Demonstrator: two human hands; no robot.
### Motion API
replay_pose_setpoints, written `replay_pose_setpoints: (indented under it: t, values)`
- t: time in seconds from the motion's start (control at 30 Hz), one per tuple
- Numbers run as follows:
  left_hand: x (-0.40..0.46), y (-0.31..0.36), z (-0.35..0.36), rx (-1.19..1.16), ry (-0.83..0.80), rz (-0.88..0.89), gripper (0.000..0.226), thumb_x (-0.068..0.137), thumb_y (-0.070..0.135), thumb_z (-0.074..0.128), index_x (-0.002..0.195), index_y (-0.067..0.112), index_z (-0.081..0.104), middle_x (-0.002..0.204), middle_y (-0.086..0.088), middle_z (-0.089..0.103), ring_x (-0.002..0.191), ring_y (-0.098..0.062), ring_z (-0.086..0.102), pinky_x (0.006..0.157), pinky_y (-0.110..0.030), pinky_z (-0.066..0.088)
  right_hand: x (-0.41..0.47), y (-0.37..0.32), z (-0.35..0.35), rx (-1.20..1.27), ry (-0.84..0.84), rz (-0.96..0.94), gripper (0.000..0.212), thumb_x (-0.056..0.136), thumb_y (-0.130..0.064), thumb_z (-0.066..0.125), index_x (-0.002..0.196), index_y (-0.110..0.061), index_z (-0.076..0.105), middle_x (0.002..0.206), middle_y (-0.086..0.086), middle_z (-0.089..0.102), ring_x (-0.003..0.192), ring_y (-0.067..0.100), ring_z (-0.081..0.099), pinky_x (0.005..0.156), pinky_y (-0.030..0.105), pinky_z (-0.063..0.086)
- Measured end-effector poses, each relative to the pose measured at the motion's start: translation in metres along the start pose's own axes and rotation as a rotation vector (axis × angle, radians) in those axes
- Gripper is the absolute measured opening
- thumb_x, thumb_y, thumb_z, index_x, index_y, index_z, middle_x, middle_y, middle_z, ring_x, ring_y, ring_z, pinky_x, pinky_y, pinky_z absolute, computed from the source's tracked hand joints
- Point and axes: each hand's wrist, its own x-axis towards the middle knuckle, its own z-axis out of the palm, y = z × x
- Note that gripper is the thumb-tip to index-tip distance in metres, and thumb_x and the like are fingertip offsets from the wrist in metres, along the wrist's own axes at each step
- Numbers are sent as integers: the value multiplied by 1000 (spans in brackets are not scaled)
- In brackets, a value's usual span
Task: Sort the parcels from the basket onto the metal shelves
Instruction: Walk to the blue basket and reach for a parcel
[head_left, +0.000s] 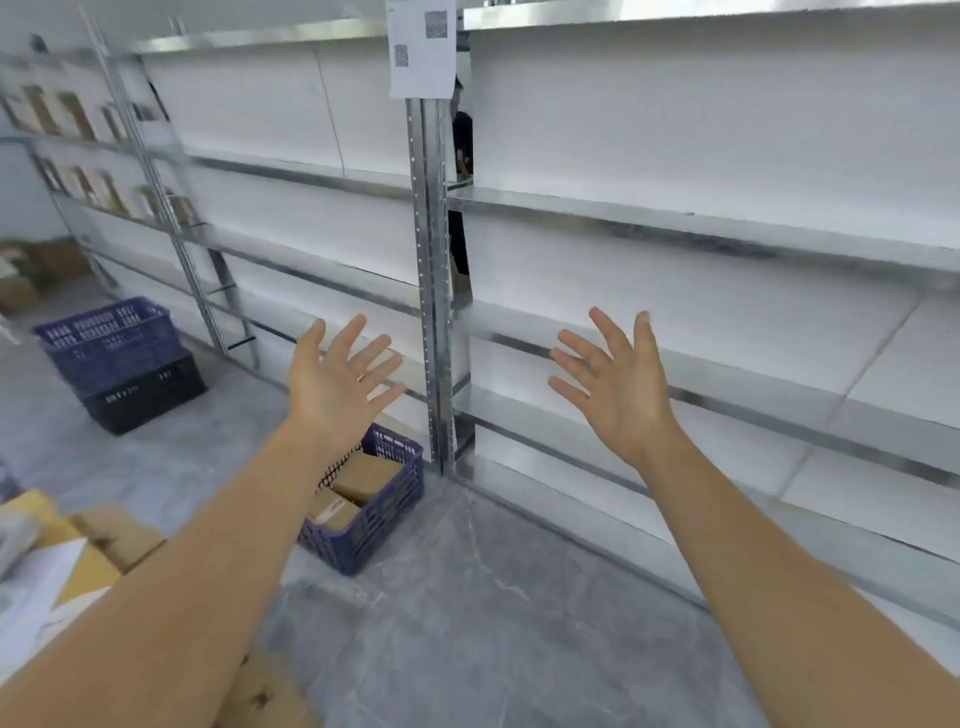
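A: What hangs on the upright post at the far top?
B: A white paper sheet (422, 49) printed with two square codes, its text too blurred to read.

A: And over on the left?
B: Two stacked crates on the grey concrete floor (441, 623): a blue crate (111, 338) sitting on top of a black crate (148, 397), near the foot of the left rack.

A: Anything nearer?
B: At the near left corner, a loose heap of cardboard and white paper (57, 551), overlapping.

A: Far left?
B: A pile of brown boxes (31, 273) on the floor, blurred.
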Motion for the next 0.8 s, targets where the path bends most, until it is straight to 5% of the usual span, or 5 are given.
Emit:
replay_pose_setpoints:
  t: [0.47,0.8]
  values:
    - [155,25,-111,-17,223,-1,58,101,56,35,146,25,55,148,-10,56,133,-34,53,111,-53,40,180,95,109,-90,-81,146,70,102,-70,28,157,-30,44,148,8,60,132,29,60,118,55,41]
    - [230,40,-128,36,326,36,57,102,56,34,148,27,52,147,-9,56,131,-33,55,117,-58,35,278,123,145,-96,-179,204,68,104,-66,24,159,-29,39,154,12,55,139,33,54,118,55,41]
